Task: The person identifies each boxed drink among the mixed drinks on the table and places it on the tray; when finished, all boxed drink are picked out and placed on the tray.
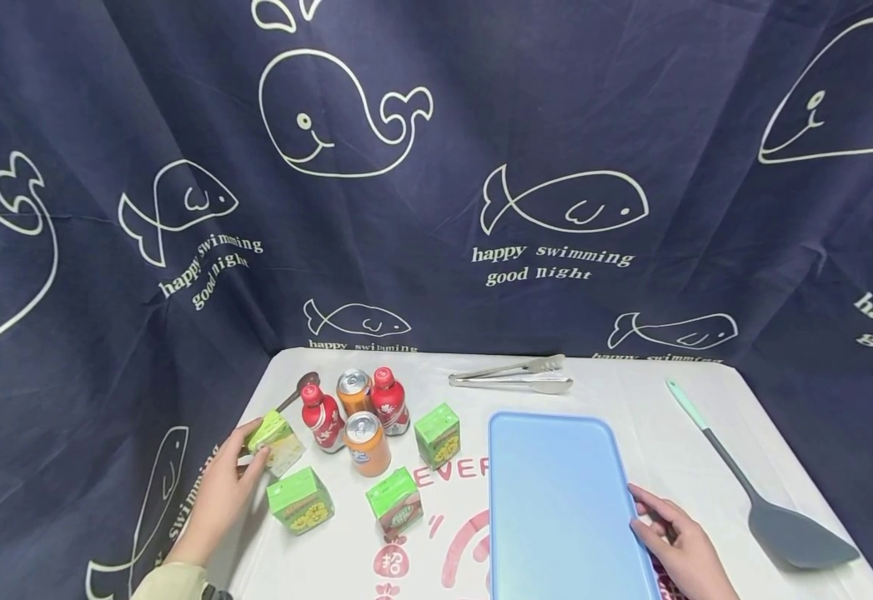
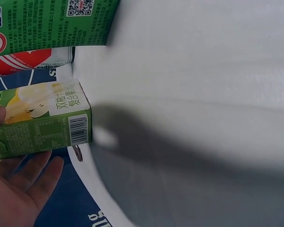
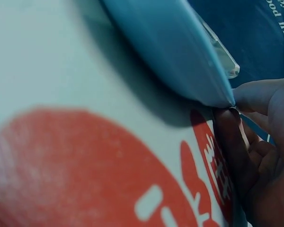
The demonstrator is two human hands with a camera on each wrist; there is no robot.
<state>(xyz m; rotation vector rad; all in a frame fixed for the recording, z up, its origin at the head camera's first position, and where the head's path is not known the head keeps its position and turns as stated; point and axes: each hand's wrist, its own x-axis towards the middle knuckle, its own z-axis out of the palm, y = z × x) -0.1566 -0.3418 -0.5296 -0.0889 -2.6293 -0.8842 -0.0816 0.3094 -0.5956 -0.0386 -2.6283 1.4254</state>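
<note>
At the table's left edge, my left hand (image 1: pixel 226 483) holds a green-and-yellow juice carton (image 1: pixel 277 443) between thumb and fingers. The left wrist view shows the thumb on one side of this carton (image 2: pixel 42 118) and the other fingers along the opposite side. My right hand (image 1: pixel 679 533) pinches the right rim of a light blue tray (image 1: pixel 559 500). In the right wrist view the tray's rim (image 3: pixel 180 61) sits between thumb and fingers, above the tabletop. Near the left hand stand more green cartons, one (image 1: pixel 301 500) just in front of it.
Two red bottles (image 1: pixel 323 421) and two orange cans (image 1: pixel 368 446) cluster at the back left, beside a dark ladle (image 1: pixel 301 387). Other cartons (image 1: pixel 438 435) (image 1: pixel 395 502) stand right of them. Metal tongs (image 1: pixel 511 375) lie at the back; a grey spatula (image 1: pixel 796 529) lies at right.
</note>
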